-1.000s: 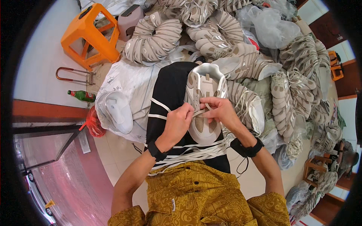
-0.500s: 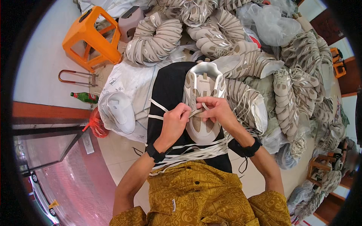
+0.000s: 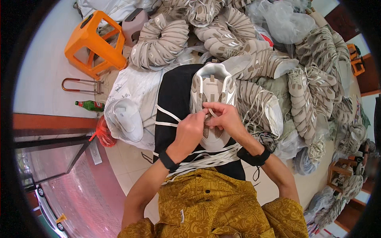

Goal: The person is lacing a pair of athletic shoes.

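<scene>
The beige shoe (image 3: 213,88) lies on the black cloth (image 3: 172,87) in front of the person, its toe turned toward the yellow-brown shirt (image 3: 214,194). The right hand (image 3: 227,119) holds a pale lace (image 3: 213,113) between its fingers, low on the shoe near the toe. The left hand (image 3: 189,129) is right up against it with its fingers curled in; the tips are hidden, so I cannot tell what they pinch. The lacing looks like it is near its start: no lace shows across the tongue above the fingers, so that part seems left to do. The 2 hands cover the lower holes, so I cannot count the full ones. Left of the shoe there is bare black cloth, with good room for a pull. On the right, the cloth's edge is near and a row of stacked shoes (image 3: 258,105) sits just beside it, so room is tight. Loose white laces (image 3: 208,158) lie just past the toe and could get caught.
</scene>
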Available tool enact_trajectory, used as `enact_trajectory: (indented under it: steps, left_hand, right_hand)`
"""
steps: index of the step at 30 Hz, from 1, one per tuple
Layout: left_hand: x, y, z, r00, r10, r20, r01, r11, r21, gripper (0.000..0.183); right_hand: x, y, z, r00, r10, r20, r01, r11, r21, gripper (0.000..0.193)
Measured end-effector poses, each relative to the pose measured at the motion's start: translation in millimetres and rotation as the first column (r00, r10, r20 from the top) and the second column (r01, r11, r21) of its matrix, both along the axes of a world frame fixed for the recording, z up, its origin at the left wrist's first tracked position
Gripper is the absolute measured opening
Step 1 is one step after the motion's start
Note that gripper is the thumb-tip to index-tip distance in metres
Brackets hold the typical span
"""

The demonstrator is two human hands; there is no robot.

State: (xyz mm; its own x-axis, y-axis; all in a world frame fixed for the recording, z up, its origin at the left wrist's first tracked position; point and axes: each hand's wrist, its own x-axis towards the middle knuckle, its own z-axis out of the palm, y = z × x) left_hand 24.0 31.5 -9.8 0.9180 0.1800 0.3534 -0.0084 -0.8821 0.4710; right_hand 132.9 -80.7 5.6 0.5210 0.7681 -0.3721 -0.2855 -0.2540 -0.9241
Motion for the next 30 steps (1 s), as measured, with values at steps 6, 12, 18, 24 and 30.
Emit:
enact_trajectory:
  steps: [6,12,18,24,30]
  left_hand:
    - [14,33,13,0.937,-0.194,-0.289,0.128,0.965,-0.230,0.029]
    - [46,62,36,0.762,-0.362,-0.536,0.455,0.889,0.047,0.028]
    - [51,67,43,0.690,-0.452,-0.565,0.629,0.762,0.157,0.025]
    - [41,77,41,0.638,-0.514,-0.573,0.683,0.722,0.112,0.029]
    - [49,78,36,0.657,-0.639,-0.401,0.741,0.646,0.185,0.026]
  right_hand:
    - [13,-1,0,0.987,-0.102,-0.126,0.110,0.992,0.062,0.034]
    - [17,9,1,0.977,-0.021,0.211,0.022,1.000,-0.004,0.012]
    - [18,15,5,0.966,0.029,0.255,-0.026,1.000,-0.012,0.015]
    - [20,31,4,0.856,0.247,0.454,-0.206,0.969,-0.139,0.022]
    - [26,29,3,0.884,0.288,0.369,-0.222,0.952,-0.210,0.024]
